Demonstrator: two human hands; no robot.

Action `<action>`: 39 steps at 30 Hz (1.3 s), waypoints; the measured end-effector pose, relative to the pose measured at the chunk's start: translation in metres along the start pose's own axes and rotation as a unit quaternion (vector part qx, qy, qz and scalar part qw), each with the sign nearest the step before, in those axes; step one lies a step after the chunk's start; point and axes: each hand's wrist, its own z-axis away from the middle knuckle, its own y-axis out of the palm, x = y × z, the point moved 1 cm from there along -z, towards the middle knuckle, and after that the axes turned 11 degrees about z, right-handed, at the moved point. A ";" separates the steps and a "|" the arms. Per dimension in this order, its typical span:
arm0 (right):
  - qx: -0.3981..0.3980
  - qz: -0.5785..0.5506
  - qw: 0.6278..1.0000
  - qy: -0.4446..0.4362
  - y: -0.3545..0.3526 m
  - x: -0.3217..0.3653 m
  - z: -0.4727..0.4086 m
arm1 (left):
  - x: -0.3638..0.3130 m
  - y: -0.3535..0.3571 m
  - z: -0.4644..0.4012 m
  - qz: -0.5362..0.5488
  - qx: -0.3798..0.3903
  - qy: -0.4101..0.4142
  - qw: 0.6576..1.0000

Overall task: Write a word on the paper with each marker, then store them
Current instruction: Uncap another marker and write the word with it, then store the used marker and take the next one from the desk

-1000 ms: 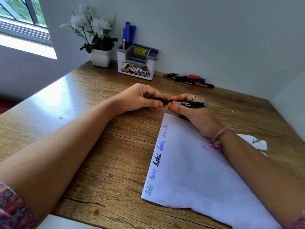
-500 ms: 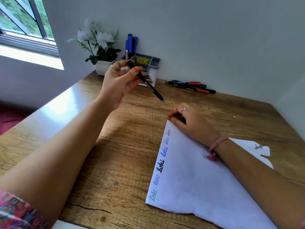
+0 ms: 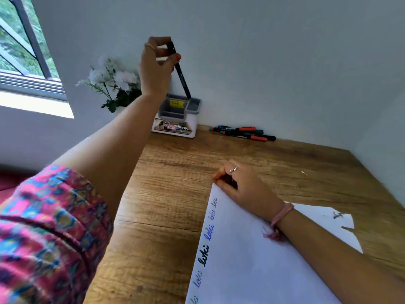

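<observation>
A: What is the left hand [image 3: 156, 69] doing?
B: It is raised at the far side of the desk [image 3: 175, 194], fingers pinched on a black marker [image 3: 179, 72] that slants down, its lower tip at the right rear compartment of the grey-and-white organiser [image 3: 175, 119].
A: And the right hand [image 3: 245, 189]?
B: It rests loosely curled and holding nothing, on the far corner of the paper [image 3: 252, 270], which lies near and to the right with words down its left edge.
A: Other markers?
B: A loose cluster [image 3: 242, 132] lies against the far wall, right of the organiser; white flowers [image 3: 111, 80] stand to its left.
</observation>
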 end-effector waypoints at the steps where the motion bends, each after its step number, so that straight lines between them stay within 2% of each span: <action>1: 0.003 -0.007 1.000 0.003 0.001 -0.001 0.000 | 0.006 0.004 -0.005 -0.015 0.005 0.002 1.000; 10: 0.007 -0.050 0.998 0.029 0.002 -0.002 0.002 | 0.047 0.030 -0.016 -0.145 0.073 0.010 0.987; 17: 0.011 -0.061 0.998 0.028 -0.001 -0.001 0.001 | 0.064 0.039 -0.015 -0.254 0.121 0.002 0.960; 26: 0.020 -0.059 0.998 0.029 0.000 -0.002 0.001 | 0.070 0.037 -0.013 -0.270 0.114 -0.002 0.956; 31: 0.022 -0.054 0.998 0.033 0.000 -0.003 0.002 | 0.059 0.051 0.003 -0.234 0.104 0.069 0.964; 35: 0.024 -0.062 0.997 0.034 -0.001 -0.002 0.002 | 0.055 0.074 0.030 -0.257 0.205 0.139 0.934; 39: 0.023 -0.062 0.997 0.032 -0.002 -0.002 0.002 | 0.069 0.097 0.053 -0.315 0.331 0.118 0.881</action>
